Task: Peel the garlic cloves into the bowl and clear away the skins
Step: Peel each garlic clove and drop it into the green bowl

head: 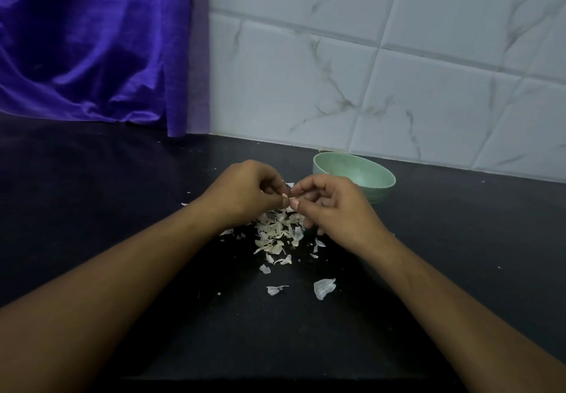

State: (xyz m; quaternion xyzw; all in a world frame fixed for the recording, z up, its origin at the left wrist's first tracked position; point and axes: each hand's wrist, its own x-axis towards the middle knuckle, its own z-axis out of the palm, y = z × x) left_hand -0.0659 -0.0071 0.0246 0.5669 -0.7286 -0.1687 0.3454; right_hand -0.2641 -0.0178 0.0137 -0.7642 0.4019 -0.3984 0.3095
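My left hand (245, 192) and my right hand (332, 205) meet fingertip to fingertip above the dark counter, both pinching a small garlic clove (288, 198) that is almost hidden between the fingers. Right below them lies a heap of pale garlic skins (278, 234), with looser flakes trailing toward me, the largest flake (324, 288) nearest. A pale green bowl (379, 175) stands just behind my right hand; its inside, as far as it shows, holds nothing I can make out.
The black counter (122, 208) runs left and right of the skins. A purple cloth (92, 43) hangs at the back left. White marbled wall tiles (398, 70) close off the back right, right behind the bowl.
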